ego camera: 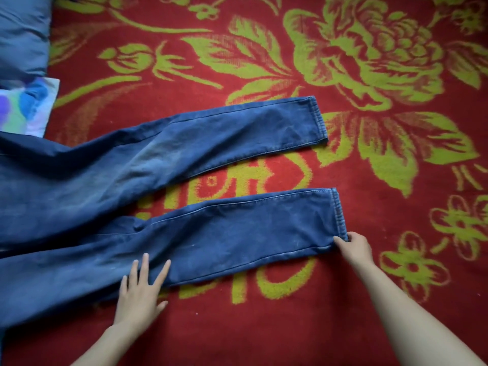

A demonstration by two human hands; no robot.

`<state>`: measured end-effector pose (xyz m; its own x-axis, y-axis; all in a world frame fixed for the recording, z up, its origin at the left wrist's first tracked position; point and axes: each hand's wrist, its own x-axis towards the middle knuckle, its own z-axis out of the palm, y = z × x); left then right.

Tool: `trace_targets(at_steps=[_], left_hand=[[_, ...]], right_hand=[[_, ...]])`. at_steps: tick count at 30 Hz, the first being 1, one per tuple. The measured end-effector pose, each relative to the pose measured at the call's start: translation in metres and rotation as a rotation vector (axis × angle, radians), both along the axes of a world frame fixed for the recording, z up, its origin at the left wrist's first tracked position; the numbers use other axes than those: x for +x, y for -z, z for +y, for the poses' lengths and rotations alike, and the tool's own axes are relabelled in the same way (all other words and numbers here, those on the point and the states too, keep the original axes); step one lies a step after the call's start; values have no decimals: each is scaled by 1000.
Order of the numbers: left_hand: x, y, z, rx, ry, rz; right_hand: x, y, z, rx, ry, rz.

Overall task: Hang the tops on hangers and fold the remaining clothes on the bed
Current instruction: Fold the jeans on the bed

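The dark blue denim jeans (pixel 158 180) lie flat on the bed, spread over its red blanket with yellow-green flowers (pixel 369 273). Their long axis runs left to right in front of you: the waist goes out of view at the left and the cuffs end at the right.

The near leg (pixel 250 228) lies directly under your hands. The far leg (pixel 237 133) lies beyond it and apart from it, with a wedge of blanket showing between them.

Your right hand (pixel 352 245) pinches the near corner of the near leg's elastic cuff (pixel 339 215). Your left hand (pixel 140 289) lies released and flat on the same leg nearer the waist, with straight, spread fingers pressing the denim.

Both hands are on the near leg, so the fold probably starts there. The right hand would carry the cuff away from you onto the far leg, or leftward toward the waist.

In view are one pair of jeans with two legs, and two hands. There are also one grey-blue pillow (pixel 21 35) at the top left and one pastel blotched cloth (pixel 31 107) just below it, touching the jeans' far edge.
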<state>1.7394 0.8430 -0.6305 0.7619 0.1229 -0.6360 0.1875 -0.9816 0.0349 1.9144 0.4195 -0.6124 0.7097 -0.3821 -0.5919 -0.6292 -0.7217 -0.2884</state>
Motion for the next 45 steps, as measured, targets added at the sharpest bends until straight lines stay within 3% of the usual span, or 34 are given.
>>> trace_targets(at_steps=[3, 8, 10, 14, 16, 21, 26, 34, 41, 45], left_hand=[[3, 3, -9, -19, 13, -8], [12, -5, -29, -37, 34, -102], [12, -6, -38, -57, 66, -130], [-2, 1, -61, -113, 125, -39], [-12, 1, -67, -110, 138, 22], [-7, 3, -57, -20, 253, 29], [38, -18, -27, -8, 186, -133], [117, -22, 0, 57, 176, -347], [160, 4, -11, 11, 240, -498], [176, 22, -6, 21, 219, -601]], right_hand=[[13, -12, -16, -16, -72, 21], [34, -45, -65, -18, 183, -112], [24, -56, -84, -79, 157, -92], [-8, -60, -90, -243, 101, -11], [-16, -51, -77, -226, 144, 53], [-4, -42, 3, -208, -220, 58], [27, -46, 76, -93, -424, 21], [71, -34, 129, -83, -513, 34], [129, -22, 116, -87, -435, -22], [175, -24, 90, 36, -228, -112]])
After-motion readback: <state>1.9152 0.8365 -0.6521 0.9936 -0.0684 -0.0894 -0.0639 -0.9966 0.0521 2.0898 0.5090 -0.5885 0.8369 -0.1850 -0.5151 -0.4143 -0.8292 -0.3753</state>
